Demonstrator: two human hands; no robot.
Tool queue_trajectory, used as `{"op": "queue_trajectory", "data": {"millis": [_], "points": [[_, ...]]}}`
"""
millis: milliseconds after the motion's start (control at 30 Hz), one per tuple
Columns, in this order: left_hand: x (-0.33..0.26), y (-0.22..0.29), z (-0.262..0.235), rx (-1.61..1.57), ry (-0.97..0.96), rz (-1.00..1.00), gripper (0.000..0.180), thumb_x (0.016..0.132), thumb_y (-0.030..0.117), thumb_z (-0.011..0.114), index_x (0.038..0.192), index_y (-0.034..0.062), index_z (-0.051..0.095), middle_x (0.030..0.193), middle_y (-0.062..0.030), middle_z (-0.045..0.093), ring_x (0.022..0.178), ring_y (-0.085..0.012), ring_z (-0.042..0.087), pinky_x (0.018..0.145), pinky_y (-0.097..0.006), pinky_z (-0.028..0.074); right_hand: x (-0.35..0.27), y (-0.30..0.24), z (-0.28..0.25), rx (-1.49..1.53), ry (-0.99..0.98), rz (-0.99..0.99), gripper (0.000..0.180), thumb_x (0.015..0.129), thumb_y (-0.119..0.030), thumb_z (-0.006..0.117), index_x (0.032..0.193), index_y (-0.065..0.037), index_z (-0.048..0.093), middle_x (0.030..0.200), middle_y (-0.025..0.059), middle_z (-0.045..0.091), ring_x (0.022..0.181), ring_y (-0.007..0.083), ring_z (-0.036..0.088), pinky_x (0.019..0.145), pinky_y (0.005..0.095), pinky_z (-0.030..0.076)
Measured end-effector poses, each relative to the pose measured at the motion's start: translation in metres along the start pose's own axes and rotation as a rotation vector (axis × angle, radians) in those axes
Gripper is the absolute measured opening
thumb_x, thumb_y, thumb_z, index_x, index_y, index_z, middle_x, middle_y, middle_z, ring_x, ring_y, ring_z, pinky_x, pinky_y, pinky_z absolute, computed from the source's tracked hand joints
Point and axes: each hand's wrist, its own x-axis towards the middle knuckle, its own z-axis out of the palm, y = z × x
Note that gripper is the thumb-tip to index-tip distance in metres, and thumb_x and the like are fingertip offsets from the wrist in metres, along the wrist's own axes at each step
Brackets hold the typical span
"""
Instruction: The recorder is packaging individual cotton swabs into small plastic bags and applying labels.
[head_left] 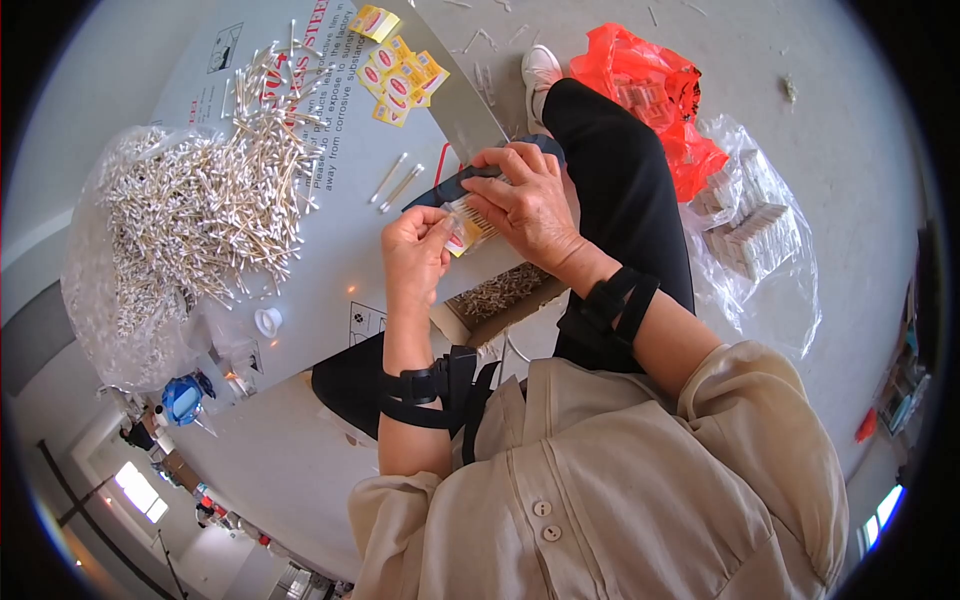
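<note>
Containers: The small pack [474, 222], holding a row of swabs and a yellow card, is located between the two hands. The left hand [412, 250] pinches its left end between thumb and fingertips; the right hand [528, 205] grips its right side with bent fingers. A cardboard box [452, 326], near the hands and partly hidden by the right forearm, contains a layer of swab-like sticks. At left, a clear plastic bag [85, 310] lies open on the table [335, 235], with a swab heap [200, 210] filling it and spilling toward the far side. At right, on the floor, a red bag [608, 58] contains clear packs; nearer, a clear bag [785, 305] contains stacked white packs.

Edges and room: The table's right edge runs from the far side toward the hands. Yellow cards [400, 78] are located just inside that edge. A bare strip of tabletop separates the heap from the left hand; a few loose swabs [400, 188] lie at its far end. The right leg [625, 170] occupies the space between table and bags.
</note>
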Motion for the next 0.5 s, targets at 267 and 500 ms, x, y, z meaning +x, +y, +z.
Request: {"op": "queue_trajectory", "data": {"millis": [267, 500], "points": [[0.001, -0.006, -0.006, -0.001, -0.007, 0.119, 0.002, 0.084, -0.001, 0.067, 0.083, -0.0004, 0.066, 0.066, 0.0025, 0.058, 0.050, -0.0007, 0.041, 0.044, -0.018, 0.029, 0.001, -0.001, -0.001, 0.002, 0.000, -0.003, 0.021, 0.073, -0.020, 0.076, 0.093, -0.013, 0.074, 0.111, 0.0007, 0.061, 0.111, 0.0249, 0.051, 0.089, 0.0408, 0.038], [0.002, -0.006, -0.008, 0.011, -0.037, 0.141, 0.005, 0.084, -0.004, 0.066, 0.083, 0.0003, 0.067, 0.066, 0.0038, 0.058, 0.053, 0.0003, 0.041, 0.046, -0.018, 0.028, 0.002, -0.002, -0.002, 0.002, -0.007, -0.004, 0.020, 0.074, -0.020, 0.076, 0.093, -0.013, 0.074, 0.111, 0.0009, 0.061, 0.111, 0.0249, 0.051, 0.089, 0.0401, 0.038]]}}
